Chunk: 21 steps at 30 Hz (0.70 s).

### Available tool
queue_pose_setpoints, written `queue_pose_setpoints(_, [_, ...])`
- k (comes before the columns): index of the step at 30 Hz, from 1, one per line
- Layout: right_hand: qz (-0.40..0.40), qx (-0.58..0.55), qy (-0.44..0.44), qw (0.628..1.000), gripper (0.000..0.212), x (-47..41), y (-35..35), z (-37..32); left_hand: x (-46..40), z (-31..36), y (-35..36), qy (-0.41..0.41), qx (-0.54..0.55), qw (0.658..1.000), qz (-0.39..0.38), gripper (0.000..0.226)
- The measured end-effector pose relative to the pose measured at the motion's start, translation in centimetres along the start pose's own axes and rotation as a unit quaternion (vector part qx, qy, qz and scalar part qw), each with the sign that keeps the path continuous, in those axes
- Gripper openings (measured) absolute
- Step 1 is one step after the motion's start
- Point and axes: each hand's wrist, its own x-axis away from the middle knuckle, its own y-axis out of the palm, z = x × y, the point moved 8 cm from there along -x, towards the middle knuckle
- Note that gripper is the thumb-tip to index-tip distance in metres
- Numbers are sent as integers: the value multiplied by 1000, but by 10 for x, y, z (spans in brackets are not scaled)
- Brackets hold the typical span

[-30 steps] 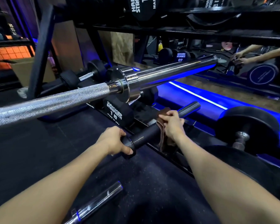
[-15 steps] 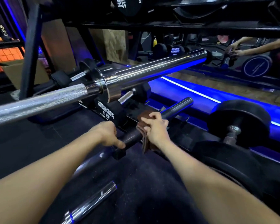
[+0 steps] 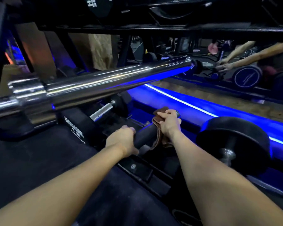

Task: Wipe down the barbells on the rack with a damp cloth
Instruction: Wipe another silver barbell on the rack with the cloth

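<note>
Gripping the near end of the dark barbell sleeve (image 3: 143,133), my left hand (image 3: 121,141) curls its fingers round it, while my right hand (image 3: 169,122), just past it toward 1 o'clock, clamps the brown cloth (image 3: 158,132) round the same sleeve near its far tip. At 3 o'clock I see a black dumbbell (image 3: 232,141); farther off, from 9 toward 1 o'clock, the chrome barbell (image 3: 114,82) crosses above on the rack (image 3: 153,28).

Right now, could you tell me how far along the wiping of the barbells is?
In hand: the right hand grips the brown cloth around the far end of the black bar sleeve, while the left hand holds its near part steady. Nothing shows as finished; dampness is not visible. Left, as far as one can tell: the chrome barbell above, untouched by either hand.
</note>
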Motion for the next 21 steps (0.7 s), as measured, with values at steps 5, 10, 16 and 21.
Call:
queue_pose_setpoints(5, [84,-1,-20,996,35,-29,-35,-12,-10,-9,2,0,-10,1000,3,65])
queue_pose_setpoints(10, [141,-73,-20,987,18,-42,-47,-11,-24,-19,7,-14,54,997,-49,67])
queue_pose_setpoints(16, [107,-12,7,994,32,-5,-25,0,-26,-21,10,0,93,993,-77,58])
queue_pose_setpoints(21, [1,268,-77,960,38,41,0,1,-7,-30,10,6,136,989,-49,54])
